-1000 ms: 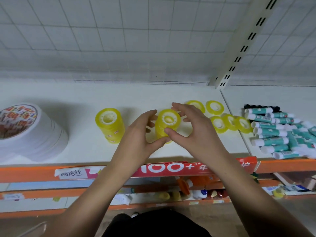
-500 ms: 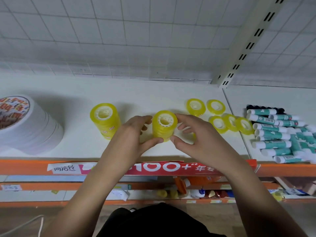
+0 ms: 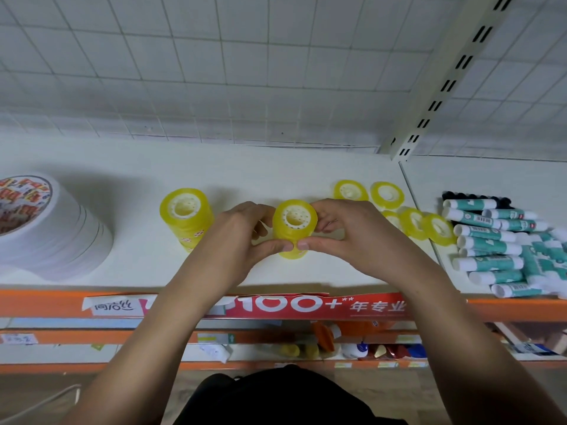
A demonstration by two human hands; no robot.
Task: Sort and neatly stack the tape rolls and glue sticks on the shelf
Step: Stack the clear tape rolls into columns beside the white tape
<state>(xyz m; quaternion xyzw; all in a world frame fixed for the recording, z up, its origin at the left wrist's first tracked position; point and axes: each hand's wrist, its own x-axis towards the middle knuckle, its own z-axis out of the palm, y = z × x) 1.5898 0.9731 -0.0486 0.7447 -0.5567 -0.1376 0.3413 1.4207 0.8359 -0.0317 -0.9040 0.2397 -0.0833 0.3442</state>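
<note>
Both my hands are closed around the stack of yellow tape rolls, which stands upright on the white shelf with its hollow core facing up. My left hand wraps its left side and my right hand wraps its right side. My two thumbs press the near face low down and their tips almost meet. My other fingers curl round the far side, partly hidden behind the stack.

Left of my left hand, apart from it, a second stack of the same yellow rolls stands upright by itself. Further left again sits a tall pile of wide white rolls with a printed label on top.

Just beyond and to the right of my right hand lie loose yellow tape rolls, two flat at the back and three more in a leaning row, the nearest half hidden by my knuckles. Past them, on the next shelf section, teal and white glue sticks lie heaped on their sides, caps pointing left.

Below my wrists a red banner runs along the orange shelf edge
</note>
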